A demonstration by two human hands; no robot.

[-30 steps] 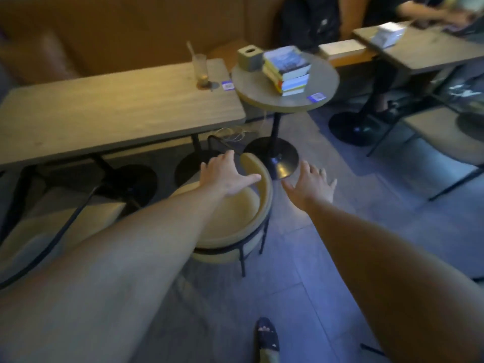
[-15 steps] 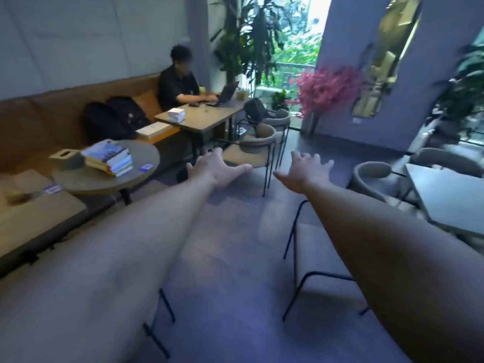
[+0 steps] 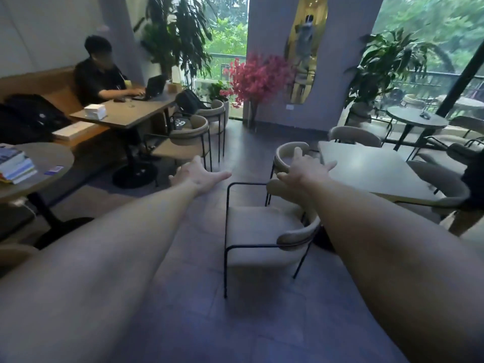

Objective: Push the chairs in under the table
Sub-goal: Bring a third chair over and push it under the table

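Observation:
A beige chair (image 3: 258, 231) with a thin black frame and a curved backrest stands pulled out on the floor, left of a pale square table (image 3: 372, 169). My left hand (image 3: 199, 175) hovers open above the floor, left of the chair and touching nothing. My right hand (image 3: 301, 170) is stretched out open above the chair's far side, fingers spread, holding nothing. A second beige chair (image 3: 288, 153) stands at the table's far left corner, and two more chairs (image 3: 440, 184) sit along its far and right sides.
A round table (image 3: 49, 163) with stacked books is at the left. Behind it a person works on a laptop at a long table (image 3: 123, 116) with two chairs (image 3: 191, 137). Plants, pink flowers (image 3: 258, 74) and another round table (image 3: 416, 120) line the back.
My view swung from the cream chair at the left tables toward the room's right side. Both hands left that chair and now hover open over a different chair by the pale table.

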